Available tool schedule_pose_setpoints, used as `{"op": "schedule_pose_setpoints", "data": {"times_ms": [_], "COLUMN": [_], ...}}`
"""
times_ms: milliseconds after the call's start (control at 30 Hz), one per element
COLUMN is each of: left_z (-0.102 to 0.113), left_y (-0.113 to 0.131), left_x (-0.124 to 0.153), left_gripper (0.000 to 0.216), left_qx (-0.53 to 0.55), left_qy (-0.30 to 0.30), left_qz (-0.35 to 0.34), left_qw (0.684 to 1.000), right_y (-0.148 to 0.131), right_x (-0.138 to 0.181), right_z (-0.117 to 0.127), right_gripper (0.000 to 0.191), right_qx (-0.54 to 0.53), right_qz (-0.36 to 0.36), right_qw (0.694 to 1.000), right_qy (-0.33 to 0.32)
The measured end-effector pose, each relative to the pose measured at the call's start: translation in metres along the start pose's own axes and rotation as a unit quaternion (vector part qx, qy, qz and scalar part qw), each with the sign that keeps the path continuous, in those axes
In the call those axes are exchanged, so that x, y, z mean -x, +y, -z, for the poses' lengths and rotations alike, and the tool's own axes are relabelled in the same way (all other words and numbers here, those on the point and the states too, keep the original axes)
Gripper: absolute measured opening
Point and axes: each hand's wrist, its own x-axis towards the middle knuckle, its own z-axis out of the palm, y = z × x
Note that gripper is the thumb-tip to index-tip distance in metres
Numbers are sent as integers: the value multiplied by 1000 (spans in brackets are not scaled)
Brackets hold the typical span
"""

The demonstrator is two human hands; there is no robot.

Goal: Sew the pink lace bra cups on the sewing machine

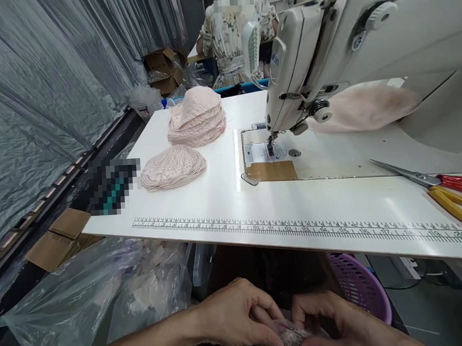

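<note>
Below the table's front edge, my left hand [238,317] and my right hand [335,322] meet in my lap. Both pinch a small piece of pink lace fabric [292,339], fingers curled round it. On the white table [224,199] a white sewing machine [348,48] stands with its needle and presser foot [270,147] over the plate. Two stacks of pink lace cups lie at the left: a tall one [197,115] at the back and a low one [172,167] nearer me.
Scissors with red and yellow handles [436,183] lie at the table's right. A ruler [296,226] is printed along the front edge. Clear plastic bags [90,294] sit at lower left, a purple basket [361,285] under the table. Another person [231,38] sits beyond.
</note>
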Motion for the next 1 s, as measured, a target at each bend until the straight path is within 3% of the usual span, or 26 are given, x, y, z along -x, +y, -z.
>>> {"op": "schedule_pose_setpoints", "data": {"times_ms": [167,267,400,667,800,1000], "left_z": [0,3,3,3,6,9], "left_y": [2,2,-1,-6,-11,-12], "left_x": [1,4,5,6,7,8], "left_gripper": [35,35,33,35,35,29], "left_qx": [-49,-79,-31,108,109,78], "left_qy": [15,4,-19,-42,-48,-24], "left_qz": [-38,-24,3,-4,5,-53], "left_qw": [998,997,999,993,993,995], "right_y": [4,12,13,12,19,23], "right_x": [-3,-4,-6,-13,-14,-11], "right_z": [-4,0,6,9,12,14], "right_gripper": [30,32,38,44,48,48], "right_qx": [-19,-31,-78,-149,-165,-165], "right_qz": [30,38,59,67,72,58], "right_qw": [999,999,995,986,983,984], "right_qy": [19,12,-34,-35,-43,-43]}}
